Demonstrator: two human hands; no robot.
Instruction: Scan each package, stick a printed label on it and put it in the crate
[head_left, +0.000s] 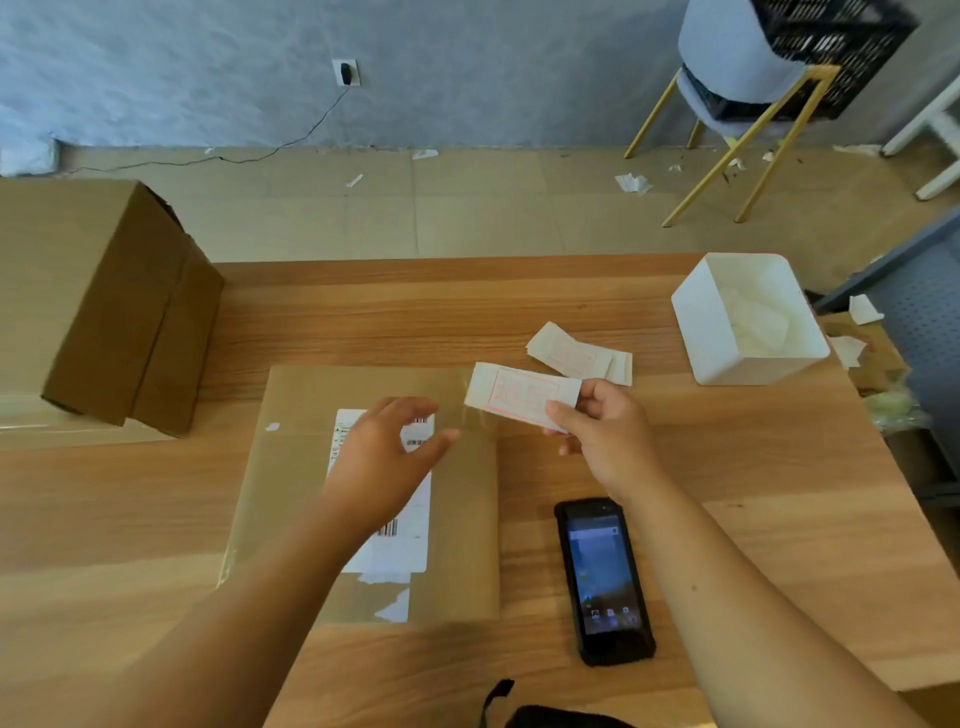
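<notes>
A flat brown package (457, 519) lies on the wooden table (779, 545) in front of me, with a white shipping label (410, 551) on its top. My right hand (602, 436) pinches a printed label (519, 392) with red print, held just above the package's far right corner. My left hand (384, 467) hovers over the shipping label, fingers spread, holding nothing. A black handheld scanner (602, 577) lies face up on the table right of the package. More printed labels (582, 356) lie loose behind the held one.
A white bin (706, 338) with crumpled backing paper stands at the table's far right. A large cardboard box (104, 301) stands at the left. A black crate (831, 57) rests on a chair beyond the table. Paper scraps litter the floor.
</notes>
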